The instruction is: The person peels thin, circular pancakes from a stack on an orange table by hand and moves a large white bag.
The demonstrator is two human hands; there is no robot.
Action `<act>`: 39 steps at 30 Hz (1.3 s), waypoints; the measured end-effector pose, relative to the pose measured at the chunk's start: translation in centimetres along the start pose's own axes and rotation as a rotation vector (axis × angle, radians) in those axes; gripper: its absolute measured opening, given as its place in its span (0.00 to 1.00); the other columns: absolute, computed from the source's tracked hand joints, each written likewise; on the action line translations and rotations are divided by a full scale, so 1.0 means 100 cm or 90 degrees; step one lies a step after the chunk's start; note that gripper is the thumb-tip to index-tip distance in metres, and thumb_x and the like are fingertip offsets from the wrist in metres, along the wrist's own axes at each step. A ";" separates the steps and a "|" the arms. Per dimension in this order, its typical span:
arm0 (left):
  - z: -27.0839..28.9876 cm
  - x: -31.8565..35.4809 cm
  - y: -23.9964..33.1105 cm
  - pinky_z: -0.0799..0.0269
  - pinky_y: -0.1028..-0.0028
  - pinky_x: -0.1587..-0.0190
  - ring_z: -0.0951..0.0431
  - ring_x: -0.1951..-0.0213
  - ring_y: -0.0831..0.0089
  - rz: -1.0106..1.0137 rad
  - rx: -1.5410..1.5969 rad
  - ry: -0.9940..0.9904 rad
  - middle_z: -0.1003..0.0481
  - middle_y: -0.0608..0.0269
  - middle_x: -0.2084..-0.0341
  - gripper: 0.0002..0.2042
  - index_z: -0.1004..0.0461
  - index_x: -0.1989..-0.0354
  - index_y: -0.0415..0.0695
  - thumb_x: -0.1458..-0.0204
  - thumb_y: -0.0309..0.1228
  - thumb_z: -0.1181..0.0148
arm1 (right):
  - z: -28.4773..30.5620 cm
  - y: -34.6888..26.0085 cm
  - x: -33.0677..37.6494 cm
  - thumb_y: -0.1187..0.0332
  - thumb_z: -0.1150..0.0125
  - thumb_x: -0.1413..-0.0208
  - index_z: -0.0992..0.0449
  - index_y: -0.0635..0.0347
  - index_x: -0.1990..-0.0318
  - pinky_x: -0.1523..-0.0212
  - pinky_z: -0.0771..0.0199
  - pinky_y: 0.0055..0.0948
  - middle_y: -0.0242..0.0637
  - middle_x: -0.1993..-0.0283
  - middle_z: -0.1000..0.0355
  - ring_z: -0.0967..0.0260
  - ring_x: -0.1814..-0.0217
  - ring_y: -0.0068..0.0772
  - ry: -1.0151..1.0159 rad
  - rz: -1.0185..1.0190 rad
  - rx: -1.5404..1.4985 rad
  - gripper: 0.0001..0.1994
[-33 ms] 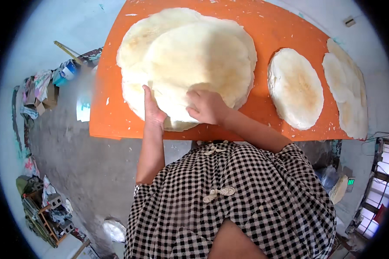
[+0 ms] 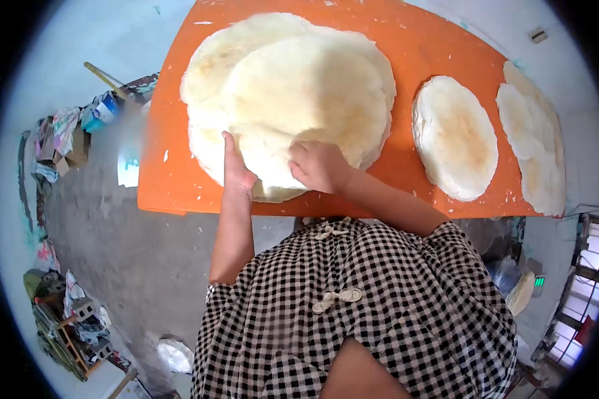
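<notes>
A broad stack of thin, pale round flatbreads (image 2: 299,80) with light brown patches lies on an orange tabletop (image 2: 163,166). At its near left edge, my left hand (image 2: 238,171) has the thumb stretched away from me; its other fingers are hidden under the near edge of the top flatbread. To the right of it, my right hand (image 2: 321,165) is closed, its curled fingers and thumb pinching the near part of the same flatbread. A shallow ridge runs across the bread between both hands.
On the right of the table stands a smaller flatbread stack (image 2: 458,136); farther right lie more overlapping flatbreads (image 2: 529,143). Crumbs dot the surface. Cardboard and cloth items (image 2: 66,143) and a clutter of wood and blocks (image 2: 70,326) line the left wall.
The fingers of my right hand have drawn slightly closer together on the flatbread. My left hand has hardly moved.
</notes>
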State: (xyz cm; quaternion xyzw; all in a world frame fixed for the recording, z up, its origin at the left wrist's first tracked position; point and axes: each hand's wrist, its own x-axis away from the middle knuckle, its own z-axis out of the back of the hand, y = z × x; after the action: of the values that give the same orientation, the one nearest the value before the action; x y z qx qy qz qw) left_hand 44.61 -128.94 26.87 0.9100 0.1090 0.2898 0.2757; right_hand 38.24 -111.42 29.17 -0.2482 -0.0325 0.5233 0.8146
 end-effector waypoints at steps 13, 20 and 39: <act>0.006 -0.010 -0.010 0.54 0.66 0.38 0.44 0.41 0.63 -0.106 0.064 -0.001 0.40 0.57 0.43 0.33 0.46 0.39 0.43 0.45 0.57 0.61 | -0.032 -0.019 -0.010 0.71 0.45 0.68 0.30 0.62 0.76 0.75 0.31 0.28 0.36 0.76 0.32 0.33 0.73 0.34 0.109 0.158 0.191 0.08; -0.001 0.003 -0.016 0.36 0.73 0.64 0.30 0.62 0.70 -0.037 -0.196 0.111 0.29 0.55 0.61 0.20 0.32 0.54 0.32 0.53 0.32 0.40 | -0.027 -0.012 0.007 0.63 0.42 0.56 0.29 0.65 0.61 0.57 0.31 0.40 0.43 0.57 0.31 0.34 0.53 0.44 0.121 0.134 0.027 0.17; -0.091 0.133 0.081 0.27 0.63 0.55 0.27 0.57 0.62 -0.197 -0.335 0.001 0.29 0.52 0.58 0.25 0.38 0.48 0.34 0.59 0.22 0.40 | 0.004 0.107 0.063 0.61 0.41 0.49 0.33 0.68 0.50 0.54 0.30 0.32 0.40 0.54 0.30 0.32 0.53 0.31 0.216 -0.470 -1.254 0.22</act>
State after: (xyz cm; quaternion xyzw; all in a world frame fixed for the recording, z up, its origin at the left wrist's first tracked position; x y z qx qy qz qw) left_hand 50.37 -126.89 43.88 0.7797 0.1675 0.2637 0.5427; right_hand 31.99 -102.22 23.52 -0.8423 -0.4007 -0.0547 0.3564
